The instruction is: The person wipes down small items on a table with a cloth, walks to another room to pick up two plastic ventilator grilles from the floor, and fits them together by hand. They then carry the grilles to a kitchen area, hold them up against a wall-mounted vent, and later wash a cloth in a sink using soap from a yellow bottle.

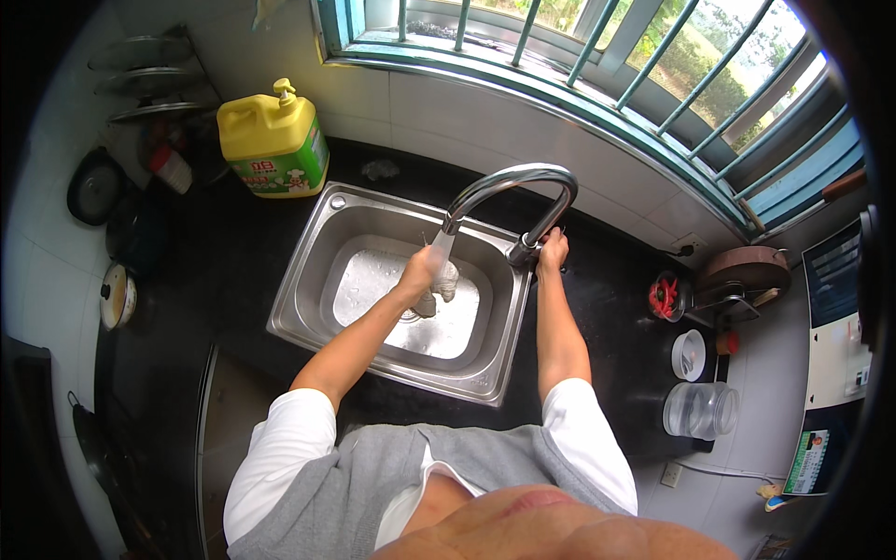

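Water runs from a curved chrome faucet (pixel 518 171) into a stainless steel sink (pixel 280 318). Under the stream, my left hand (pixel 418 271) grips a wet greyish cloth (pixel 445 281), which hangs down over the sink's basin. To the right, my right hand (pixel 553 250) is at the faucet's base, its fingers closed around the lever, which they mostly hide. Drops of water lie on the basin floor.
A yellow detergent jug (pixel 269 143) with a pump stands behind the sink's left corner. Along the right are a bowl of red peppers (pixel 663 297), a white bowl (pixel 689 355) and a clear jar (pixel 700 411). A barred window (pixel 560 77) is above.
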Demonstrator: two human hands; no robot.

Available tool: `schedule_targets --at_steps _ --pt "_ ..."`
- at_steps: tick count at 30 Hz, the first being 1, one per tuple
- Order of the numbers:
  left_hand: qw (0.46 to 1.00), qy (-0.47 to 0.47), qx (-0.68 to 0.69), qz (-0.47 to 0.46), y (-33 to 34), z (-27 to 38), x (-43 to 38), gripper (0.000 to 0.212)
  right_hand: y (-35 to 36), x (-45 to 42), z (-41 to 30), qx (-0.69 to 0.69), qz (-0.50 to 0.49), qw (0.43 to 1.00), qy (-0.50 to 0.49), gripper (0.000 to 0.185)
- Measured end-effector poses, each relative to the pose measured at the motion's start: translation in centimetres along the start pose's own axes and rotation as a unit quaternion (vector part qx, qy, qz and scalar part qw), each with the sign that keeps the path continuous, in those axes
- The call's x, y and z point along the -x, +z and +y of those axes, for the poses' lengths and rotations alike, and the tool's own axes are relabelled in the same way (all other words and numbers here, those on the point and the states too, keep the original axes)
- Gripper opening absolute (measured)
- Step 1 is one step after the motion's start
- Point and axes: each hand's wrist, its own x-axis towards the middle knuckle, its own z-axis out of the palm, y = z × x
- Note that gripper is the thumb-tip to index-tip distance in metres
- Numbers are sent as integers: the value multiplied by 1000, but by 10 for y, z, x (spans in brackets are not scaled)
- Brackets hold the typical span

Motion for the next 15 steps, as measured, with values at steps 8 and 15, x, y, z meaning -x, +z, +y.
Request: schedule_targets --at_steps 8,15 --pt "984 -18 -11 -178 -24 -29 -7 17 34 174 -26 -226 -429 863 140 58" --pt "986 5 -54 160 -48 -47 1 49 73 169 -21 -227 -417 867 150 21"
